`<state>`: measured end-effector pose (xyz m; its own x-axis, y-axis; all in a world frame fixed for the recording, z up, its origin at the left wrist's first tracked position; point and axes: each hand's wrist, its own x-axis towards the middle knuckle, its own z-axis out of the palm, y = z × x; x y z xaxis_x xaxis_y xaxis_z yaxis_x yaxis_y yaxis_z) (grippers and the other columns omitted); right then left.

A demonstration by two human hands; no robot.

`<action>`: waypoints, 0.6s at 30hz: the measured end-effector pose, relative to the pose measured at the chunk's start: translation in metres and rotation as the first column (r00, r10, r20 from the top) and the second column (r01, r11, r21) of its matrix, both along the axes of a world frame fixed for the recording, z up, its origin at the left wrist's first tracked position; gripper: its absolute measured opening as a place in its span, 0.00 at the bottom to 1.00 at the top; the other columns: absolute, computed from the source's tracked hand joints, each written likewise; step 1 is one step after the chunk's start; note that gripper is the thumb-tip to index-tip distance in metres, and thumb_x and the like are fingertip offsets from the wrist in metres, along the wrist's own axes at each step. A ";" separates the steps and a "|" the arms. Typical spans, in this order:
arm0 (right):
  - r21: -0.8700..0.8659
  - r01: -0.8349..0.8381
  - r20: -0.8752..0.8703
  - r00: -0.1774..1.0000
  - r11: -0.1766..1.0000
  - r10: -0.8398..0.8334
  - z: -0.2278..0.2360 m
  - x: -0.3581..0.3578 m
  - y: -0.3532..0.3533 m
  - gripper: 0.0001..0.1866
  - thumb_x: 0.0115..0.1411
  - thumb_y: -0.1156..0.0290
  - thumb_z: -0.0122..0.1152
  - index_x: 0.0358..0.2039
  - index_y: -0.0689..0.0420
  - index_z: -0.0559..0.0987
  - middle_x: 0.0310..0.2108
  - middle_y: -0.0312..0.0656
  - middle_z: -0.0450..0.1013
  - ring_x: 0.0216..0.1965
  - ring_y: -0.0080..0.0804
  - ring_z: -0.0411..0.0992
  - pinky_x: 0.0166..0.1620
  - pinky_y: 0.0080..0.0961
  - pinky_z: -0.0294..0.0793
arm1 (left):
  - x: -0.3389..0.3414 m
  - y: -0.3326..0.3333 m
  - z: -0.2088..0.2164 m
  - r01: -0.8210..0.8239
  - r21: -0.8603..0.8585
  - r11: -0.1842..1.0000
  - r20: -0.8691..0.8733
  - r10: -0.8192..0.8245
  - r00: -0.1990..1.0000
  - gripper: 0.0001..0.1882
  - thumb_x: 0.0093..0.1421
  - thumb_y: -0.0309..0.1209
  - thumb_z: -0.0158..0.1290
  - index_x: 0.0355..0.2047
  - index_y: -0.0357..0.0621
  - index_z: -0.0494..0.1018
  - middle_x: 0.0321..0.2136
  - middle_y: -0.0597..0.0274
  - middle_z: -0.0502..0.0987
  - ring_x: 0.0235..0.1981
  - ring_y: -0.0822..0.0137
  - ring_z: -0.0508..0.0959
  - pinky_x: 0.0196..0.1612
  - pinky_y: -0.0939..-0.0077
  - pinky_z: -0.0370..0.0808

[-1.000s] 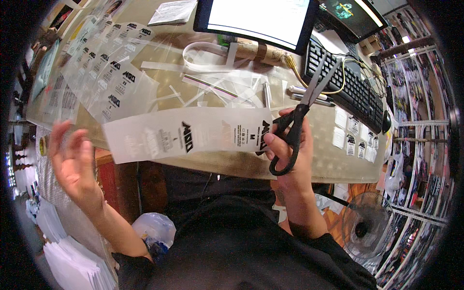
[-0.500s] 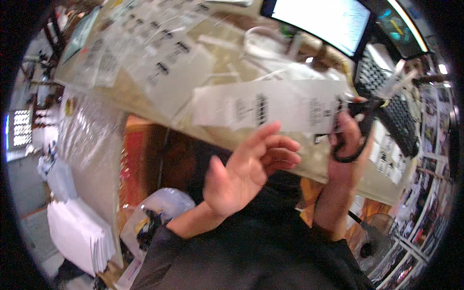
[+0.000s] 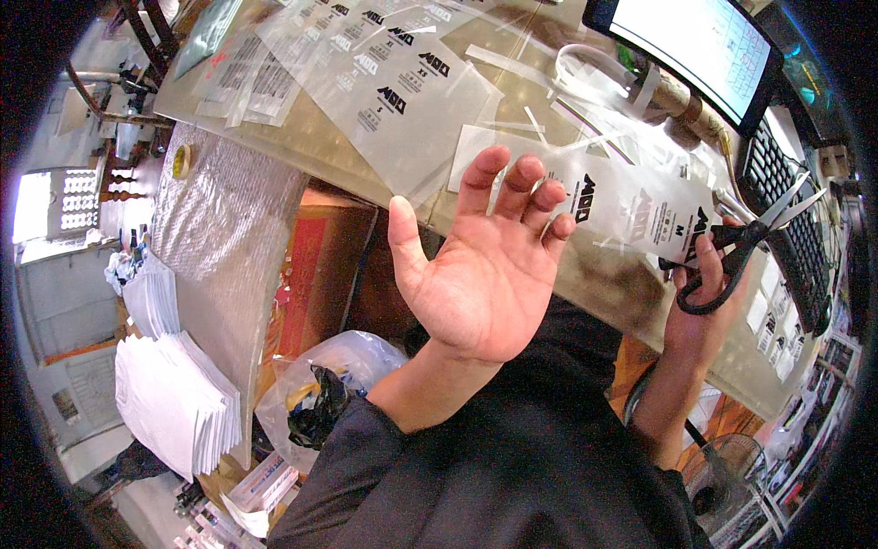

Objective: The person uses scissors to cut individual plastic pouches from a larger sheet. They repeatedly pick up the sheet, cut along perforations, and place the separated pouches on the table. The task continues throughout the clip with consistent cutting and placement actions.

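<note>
My left hand (image 3: 485,284) is raised above the table's front edge, palm showing, fingers apart and slightly curled, with nothing in it. To the right, my right hand (image 3: 704,288) grips a pair of scissors (image 3: 752,236) by the black handles, its open blades pointing up and right. By the same hand's fingers lies the right end of a translucent strip of film (image 3: 617,206) with black printing. Whether they pinch it is hard to tell. The strip's left part is behind my left fingers. Further left lies a larger printed translucent sheet (image 3: 412,137).
Thin offcuts (image 3: 572,128) and a roll of clear tape (image 3: 594,78) lie beyond the strip. A monitor (image 3: 695,55) and black keyboard (image 3: 796,220) stand at far right. Below left are a stack of white sheets (image 3: 174,403) and a plastic bag (image 3: 366,352).
My left hand has turned palm outward and opened wider, rising over the strip's left part. In the picture, the table, right hand and scissors have shifted right as the view swung.
</note>
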<state>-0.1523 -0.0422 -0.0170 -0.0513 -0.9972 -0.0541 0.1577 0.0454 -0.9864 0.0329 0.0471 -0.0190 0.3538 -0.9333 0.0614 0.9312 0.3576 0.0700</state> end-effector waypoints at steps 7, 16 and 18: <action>0.002 0.021 -0.002 1.000 1.000 -0.021 0.000 0.008 0.004 0.22 0.52 0.79 0.59 0.48 0.56 0.67 0.31 0.34 0.67 0.23 0.17 0.65 0.21 0.11 0.60 | 0.000 -0.002 0.002 -0.008 0.022 1.000 -0.019 0.009 1.000 0.34 0.58 0.58 0.36 0.52 0.45 0.65 0.49 0.57 0.66 0.50 0.57 0.63 0.52 0.61 0.58; -0.007 0.002 -0.052 0.999 1.000 -0.002 0.003 0.014 0.007 0.22 0.52 0.78 0.59 0.48 0.58 0.66 0.29 0.35 0.67 0.21 0.17 0.64 0.21 0.11 0.60 | 0.001 -0.001 0.006 -0.001 0.042 0.999 -0.038 0.003 0.999 0.32 0.58 0.59 0.36 0.48 0.46 0.67 0.47 0.60 0.65 0.47 0.60 0.62 0.48 0.64 0.58; -0.002 0.004 -0.044 0.999 1.000 -0.004 0.004 0.015 0.008 0.22 0.52 0.78 0.59 0.48 0.58 0.66 0.29 0.35 0.67 0.22 0.17 0.64 0.21 0.11 0.60 | 0.000 -0.001 0.006 0.018 0.010 1.000 -0.046 -0.017 0.999 0.31 0.58 0.58 0.38 0.47 0.47 0.68 0.46 0.61 0.65 0.46 0.61 0.62 0.47 0.65 0.58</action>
<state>-0.1370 -0.0345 -0.0128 -0.0580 -0.9971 -0.0494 0.1143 0.0426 -0.9925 0.0334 0.0460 -0.0127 0.3395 -0.9399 0.0354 0.9397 0.3406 0.0310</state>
